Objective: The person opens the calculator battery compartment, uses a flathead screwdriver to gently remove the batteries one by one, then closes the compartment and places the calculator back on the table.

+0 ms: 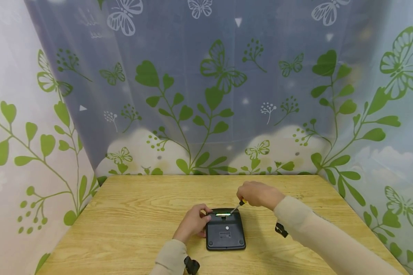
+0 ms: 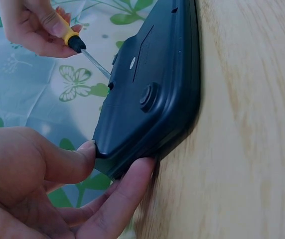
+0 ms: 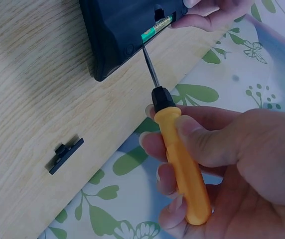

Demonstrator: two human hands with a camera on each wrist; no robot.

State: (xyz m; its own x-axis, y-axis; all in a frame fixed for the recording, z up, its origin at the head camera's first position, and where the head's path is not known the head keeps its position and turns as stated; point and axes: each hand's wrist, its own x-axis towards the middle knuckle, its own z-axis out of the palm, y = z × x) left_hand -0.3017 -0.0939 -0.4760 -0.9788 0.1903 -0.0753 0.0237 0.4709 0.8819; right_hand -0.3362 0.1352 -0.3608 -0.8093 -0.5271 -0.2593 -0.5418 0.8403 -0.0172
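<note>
A black calculator lies face down on the table, its back with round feet and a small label showing. In its uncovered slot sits a green battery. My left hand pinches the calculator's upper left corner, thumb on the back and fingers at the side and edge. My right hand grips a screwdriver by its yellow handle, the fingers wrapped round it. The metal tip meets the slot at one end of the battery, as the right wrist view shows.
A small black battery cover lies on the wooden table, apart from the calculator. Behind the table's far edge hangs a patterned curtain with leaves and butterflies. Black wrist cameras sit on both sleeves.
</note>
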